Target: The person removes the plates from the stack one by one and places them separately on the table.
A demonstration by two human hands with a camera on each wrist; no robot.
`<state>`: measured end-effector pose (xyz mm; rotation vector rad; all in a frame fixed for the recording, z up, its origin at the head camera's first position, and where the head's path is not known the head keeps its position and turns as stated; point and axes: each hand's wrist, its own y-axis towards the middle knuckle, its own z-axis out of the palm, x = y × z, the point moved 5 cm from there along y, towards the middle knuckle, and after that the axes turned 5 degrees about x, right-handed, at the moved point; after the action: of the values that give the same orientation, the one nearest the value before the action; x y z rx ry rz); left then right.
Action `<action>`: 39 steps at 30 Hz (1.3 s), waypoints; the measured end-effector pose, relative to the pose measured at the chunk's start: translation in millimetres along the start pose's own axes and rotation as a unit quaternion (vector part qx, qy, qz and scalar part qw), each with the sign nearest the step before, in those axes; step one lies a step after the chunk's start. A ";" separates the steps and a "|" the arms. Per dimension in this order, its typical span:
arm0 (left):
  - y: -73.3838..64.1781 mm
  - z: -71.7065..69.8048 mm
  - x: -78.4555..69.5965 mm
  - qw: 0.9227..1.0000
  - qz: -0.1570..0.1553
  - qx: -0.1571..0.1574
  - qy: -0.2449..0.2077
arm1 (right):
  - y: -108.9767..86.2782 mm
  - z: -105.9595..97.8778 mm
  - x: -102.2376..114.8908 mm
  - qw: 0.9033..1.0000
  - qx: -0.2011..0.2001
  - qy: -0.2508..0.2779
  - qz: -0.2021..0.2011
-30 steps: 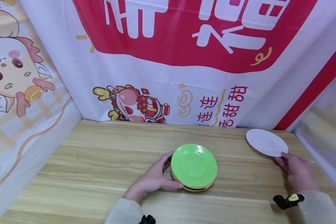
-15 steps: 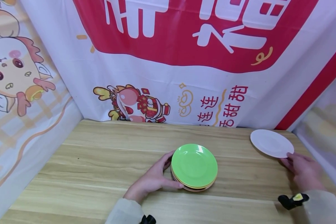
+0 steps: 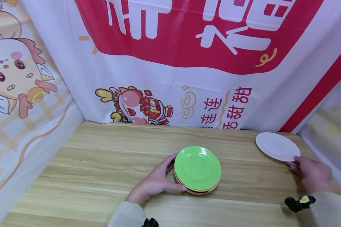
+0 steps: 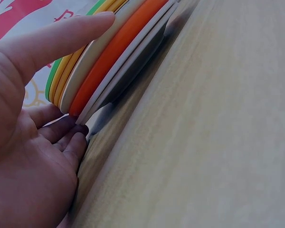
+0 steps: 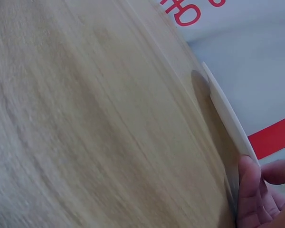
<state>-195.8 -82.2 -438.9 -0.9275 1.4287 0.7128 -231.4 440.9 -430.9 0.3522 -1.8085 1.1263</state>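
Observation:
A stack of several round plates (image 3: 197,168) stands on the wooden table, a green one on top. From the side, the left wrist view shows yellow, cream, orange and white rims (image 4: 115,50) below the green. My left hand (image 3: 156,179) holds the stack at its left side, thumb along the near rim and fingers round the far side. At the table's far right, my right hand (image 3: 315,173) pinches the near right rim of a white plate (image 3: 278,146) between thumb and fingers. In the right wrist view that plate (image 5: 228,111) appears edge-on, with its shadow on the wood beside it.
The wooden table (image 3: 102,164) reaches back to a printed red and white cloth (image 3: 176,72). Cloth walls also close off the left side (image 3: 31,94) and the right side (image 3: 326,126), the right one close beside the white plate.
My right hand has moved a little to the right with the white plate in its grip, slowing in the last half second. My left hand and the stack have stayed in place.

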 end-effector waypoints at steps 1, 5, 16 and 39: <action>0.2 0.0 0.3 1.000 0.000 0.000 -0.001 | -1.4 -0.1 0.4 1.000 -0.004 -0.003 -0.002; 0.5 -0.1 0.9 1.000 0.000 0.000 -0.002 | -4.6 -0.9 0.1 1.000 -0.015 -0.011 -0.002; -1.4 -0.6 0.0 1.000 0.001 -0.001 0.002 | -1.2 -2.4 0.8 1.000 -0.003 0.008 0.000; -1.4 0.6 -0.4 1.000 -0.002 -0.005 0.009 | -2.4 -2.7 -1.9 1.000 -0.005 -0.031 0.002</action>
<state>-194.3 -82.3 -438.4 -0.9457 1.4391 0.7102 -227.3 441.4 -430.9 0.3825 -1.8688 1.1200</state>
